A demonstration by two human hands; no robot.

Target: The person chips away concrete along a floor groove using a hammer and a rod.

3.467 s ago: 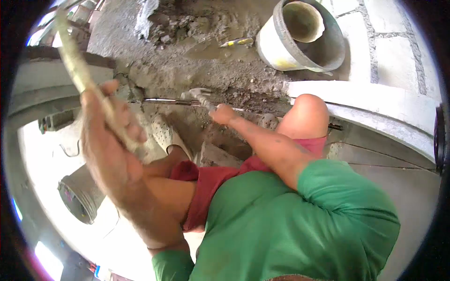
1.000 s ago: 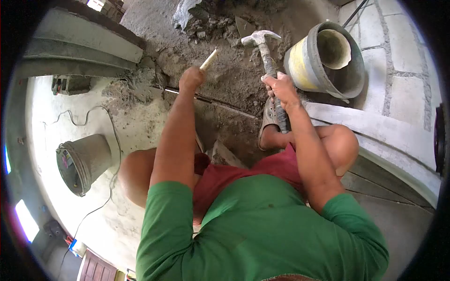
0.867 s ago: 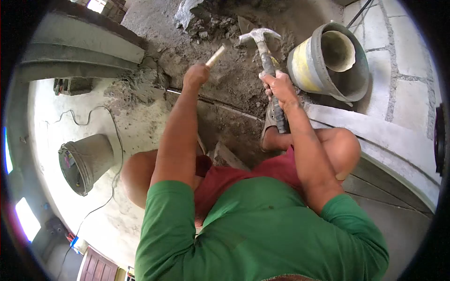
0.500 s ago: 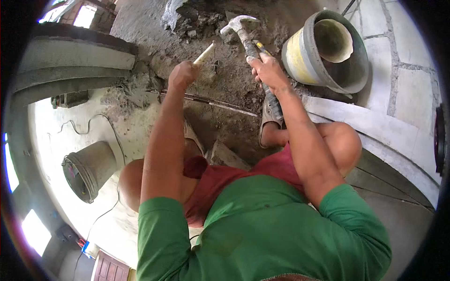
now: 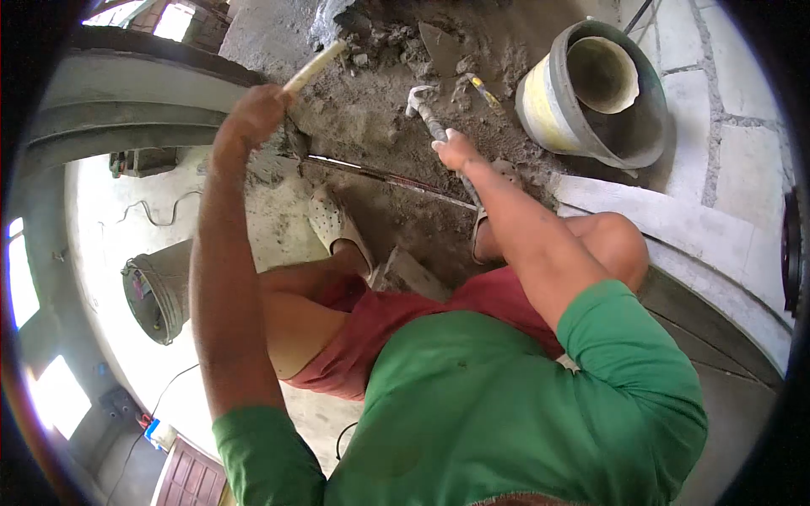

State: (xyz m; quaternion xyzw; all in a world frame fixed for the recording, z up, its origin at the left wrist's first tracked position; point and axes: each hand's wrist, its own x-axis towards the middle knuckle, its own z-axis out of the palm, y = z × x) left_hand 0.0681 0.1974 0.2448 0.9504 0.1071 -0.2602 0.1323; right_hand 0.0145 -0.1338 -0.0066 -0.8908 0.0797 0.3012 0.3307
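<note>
1. Within the left grip [image 5: 251,118], a pale stick [image 5: 316,67] is held firmly, its free end pointing up and ahead over the rough dirt [image 5: 367,126].
2. Around the handle of the hammer [image 5: 435,128], the right grip [image 5: 457,152] is closed too; whether the hammer's head touches the dirt, I cannot tell.
3. Stick and hammer are well apart.
4. Beyond the hammer, a trowel [image 5: 485,91] lies on the dirt near a bucket [image 5: 547,110] with a smaller tub [image 5: 601,76] inside.
5. Nearer the shoes [image 5: 329,218], a thin metal strip [image 5: 388,178] crosses the dirt.
6. Work looks under way, with loose, lumpy dirt about; how much is done or left is unclear.
</note>
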